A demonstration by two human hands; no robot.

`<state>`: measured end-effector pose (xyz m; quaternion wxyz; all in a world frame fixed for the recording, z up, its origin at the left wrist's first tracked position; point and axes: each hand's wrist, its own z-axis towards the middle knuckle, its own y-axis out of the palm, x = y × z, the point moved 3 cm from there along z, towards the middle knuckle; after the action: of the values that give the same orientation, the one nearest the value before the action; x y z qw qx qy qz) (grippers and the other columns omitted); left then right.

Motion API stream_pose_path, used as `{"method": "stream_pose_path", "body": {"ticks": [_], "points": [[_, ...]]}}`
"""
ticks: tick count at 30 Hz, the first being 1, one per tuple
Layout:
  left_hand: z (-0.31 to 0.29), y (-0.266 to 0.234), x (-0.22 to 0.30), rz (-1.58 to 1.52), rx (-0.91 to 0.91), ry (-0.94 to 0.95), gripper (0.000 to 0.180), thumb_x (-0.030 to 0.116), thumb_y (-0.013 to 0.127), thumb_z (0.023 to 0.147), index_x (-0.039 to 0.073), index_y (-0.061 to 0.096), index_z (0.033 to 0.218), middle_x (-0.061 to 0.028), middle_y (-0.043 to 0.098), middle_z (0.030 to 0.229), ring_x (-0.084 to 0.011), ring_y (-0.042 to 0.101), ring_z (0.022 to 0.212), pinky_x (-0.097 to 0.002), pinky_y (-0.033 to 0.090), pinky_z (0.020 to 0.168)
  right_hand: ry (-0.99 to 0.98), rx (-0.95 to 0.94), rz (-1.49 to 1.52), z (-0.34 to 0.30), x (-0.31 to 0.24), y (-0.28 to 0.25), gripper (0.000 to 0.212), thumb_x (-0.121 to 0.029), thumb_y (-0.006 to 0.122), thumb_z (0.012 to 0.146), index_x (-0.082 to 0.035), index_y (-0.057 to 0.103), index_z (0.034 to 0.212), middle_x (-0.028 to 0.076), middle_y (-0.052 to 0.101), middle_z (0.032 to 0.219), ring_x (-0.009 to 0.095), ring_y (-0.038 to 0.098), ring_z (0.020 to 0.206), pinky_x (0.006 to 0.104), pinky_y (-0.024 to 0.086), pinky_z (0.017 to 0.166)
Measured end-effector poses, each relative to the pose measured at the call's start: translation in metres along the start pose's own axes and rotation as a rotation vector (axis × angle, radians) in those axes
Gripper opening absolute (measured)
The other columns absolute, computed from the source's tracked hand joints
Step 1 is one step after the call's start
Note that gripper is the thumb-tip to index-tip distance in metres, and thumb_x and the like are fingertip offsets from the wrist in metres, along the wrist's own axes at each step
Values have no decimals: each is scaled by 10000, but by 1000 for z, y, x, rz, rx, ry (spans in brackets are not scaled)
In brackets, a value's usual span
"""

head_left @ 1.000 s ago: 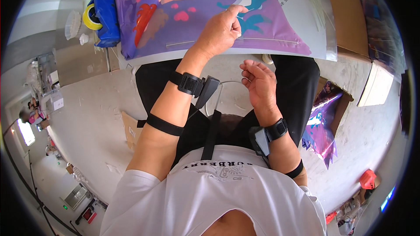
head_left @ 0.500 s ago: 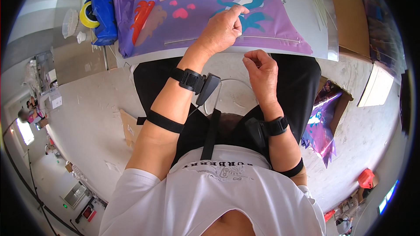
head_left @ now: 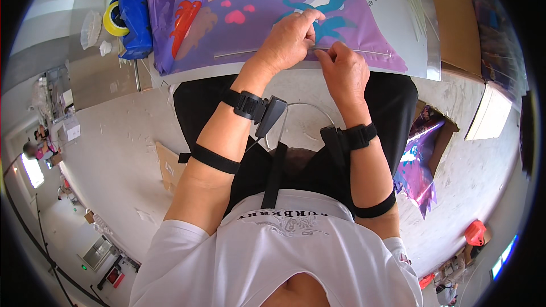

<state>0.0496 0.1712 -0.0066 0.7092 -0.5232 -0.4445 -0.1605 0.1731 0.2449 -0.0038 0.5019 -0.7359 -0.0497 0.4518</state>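
Both hands are working over a purple printed film sheet (head_left: 244,34), which is lying across the near part of the desk (head_left: 105,82). The left hand (head_left: 291,38) is lying palm-down over the film, its index finger stretching onto a blue printed figure and its other fingers curling under. The right hand (head_left: 347,74) is sitting just beside it, thumb and index fingertip drawing close together at a thin pale rod (head_left: 369,52). That rod is running along the film's near edge and is passing by both hands. The fingertips are partly hiding the contact, so I cannot tell whether either hand is gripping the rod or only touching the film.

Beneath the film, a whitish sheet (head_left: 418,62) is showing along the near edge and at the right, with pale thin strips (head_left: 410,0) lying over it. To the left, a blue tape dispenser (head_left: 137,28) is standing against the film, carrying a yellow tape roll (head_left: 108,21). Cardboard (head_left: 452,23) is lying at the right.
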Motion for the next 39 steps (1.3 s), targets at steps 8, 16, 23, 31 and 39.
{"method": "stream_pose_path", "body": {"ticks": [8, 16, 23, 31, 39], "points": [[-6, 1, 6, 137, 56, 70, 614, -105, 653, 634, 85, 511, 1200, -30, 606, 729, -234, 566, 843, -349, 473, 756, 46, -97, -175, 9, -7, -3, 281, -299, 749, 713, -53, 612, 718, 131, 635, 653, 344, 638, 653, 438, 493, 575], [-13, -19, 14, 391, 550, 147, 669, -81, 663, 618, 109, 507, 1240, -79, 590, 871, -244, 540, 907, -356, 465, 790, 67, -160, -181, 14, -7, -3, 295, -348, 732, 730, -65, 665, 777, 149, 659, 730, 355, 648, 733, 436, 501, 639], [-45, -25, -1, -609, 321, -474, 409, -82, 553, 670, -17, 596, 1071, 15, 446, 685, -62, 405, 554, -232, 352, 503, 79, -180, -304, 28, -13, -5, 396, -444, 665, 783, -49, 685, 781, 160, 669, 757, 352, 656, 736, 423, 512, 629], [-80, -7, -11, -1560, 238, -803, 382, 23, 520, 748, -66, 481, 1117, 52, 327, 586, -57, 294, 453, -214, 258, 450, 65, -155, -355, 27, -12, 0, 418, -447, 625, 819, -36, 676, 759, 170, 663, 742, 350, 658, 745, 420, 517, 624], [-84, 6, -7, -1772, 332, -775, 385, 36, 508, 779, -74, 475, 1146, 55, 296, 562, -61, 273, 448, -220, 259, 446, 75, -116, -239, 22, 0, 0, 383, -379, 621, 818, -10, 654, 717, 207, 633, 722, 394, 621, 717, 457, 485, 623]]}}
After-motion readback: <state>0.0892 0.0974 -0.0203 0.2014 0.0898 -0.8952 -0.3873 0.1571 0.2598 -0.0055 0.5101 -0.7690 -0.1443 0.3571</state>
